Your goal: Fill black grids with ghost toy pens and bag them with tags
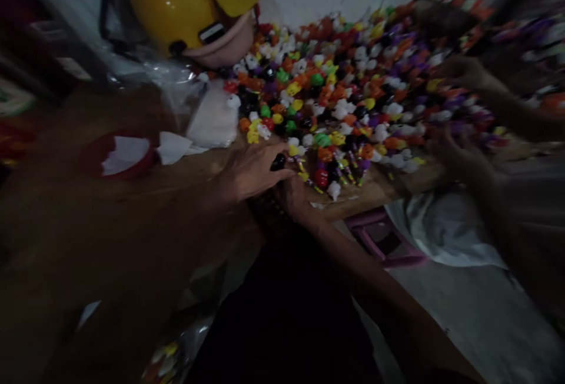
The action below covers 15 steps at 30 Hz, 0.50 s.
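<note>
My left hand (256,167) is closed at the table's front edge, its thumb and fingers around a small black figure (278,162). Just below and touching it, my right hand (292,193) has its fingers curled in, mostly hidden behind the left; what it grips does not show. A large heap of small figures (326,99) in white, orange, yellow, green, purple, red and black spreads beyond my hands. Close to my right hand lie several striped sticks with figures on them (346,166), a red figure (322,178) and a white one (334,190).
Clear plastic bags (214,116) and a red dish (119,173) with white paper lie on the wooden table (194,175) to the left. A pink basin (225,49) holds a yellow helmet (172,4). At right, a co-worker's hands (463,154) reach into the heap. Below stands a purple stool (388,240).
</note>
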{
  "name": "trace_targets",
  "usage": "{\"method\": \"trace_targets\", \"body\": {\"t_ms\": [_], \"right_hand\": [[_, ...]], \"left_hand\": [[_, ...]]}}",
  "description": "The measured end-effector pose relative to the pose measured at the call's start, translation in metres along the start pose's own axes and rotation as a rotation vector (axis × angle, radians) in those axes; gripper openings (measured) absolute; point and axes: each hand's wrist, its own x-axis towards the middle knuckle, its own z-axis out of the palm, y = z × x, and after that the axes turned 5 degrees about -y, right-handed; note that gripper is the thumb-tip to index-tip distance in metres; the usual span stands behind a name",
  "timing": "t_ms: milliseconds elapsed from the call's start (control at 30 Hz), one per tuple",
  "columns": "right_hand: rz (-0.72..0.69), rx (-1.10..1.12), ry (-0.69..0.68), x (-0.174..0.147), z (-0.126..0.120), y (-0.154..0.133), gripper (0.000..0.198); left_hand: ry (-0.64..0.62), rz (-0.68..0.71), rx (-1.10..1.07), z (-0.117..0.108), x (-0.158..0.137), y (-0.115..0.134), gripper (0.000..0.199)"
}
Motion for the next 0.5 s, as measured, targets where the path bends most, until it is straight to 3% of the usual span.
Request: {"method": "trace_targets", "body": {"t_ms": [67, 167, 267, 333, 400, 500], "right_hand": [[-0.028, 0.014, -0.035, -0.003, -0.016, 0.002, 0.01], [-0.053, 0.046, 0.021, -0.014, -0.064, 0.015, 0.017], [0.138, -0.136, 0.21, -0.024, -0.126, 0.043, 0.025], [0.321, -0.321, 0.255, -0.025, -0.157, 0.062, 0.025], [0.453, -0.476, 0.178, -0.021, -0.171, 0.076, 0.025], [0.53, -0.604, -0.005, -0.012, -0.164, 0.086, 0.024]], "left_hand": [[-0.069, -0.01, 0.08, 0.004, 0.007, 0.004, 0.033], [-0.075, -0.021, 0.069, 0.011, 0.011, 0.001, 0.029], [-0.08, -0.015, -0.004, 0.017, 0.011, -0.01, 0.031], [-0.088, -0.001, -0.036, 0.02, 0.011, -0.015, 0.034], [-0.08, 0.008, -0.055, 0.022, 0.013, -0.017, 0.036], [-0.066, -0.006, -0.062, 0.022, 0.018, -0.014, 0.038]]}}
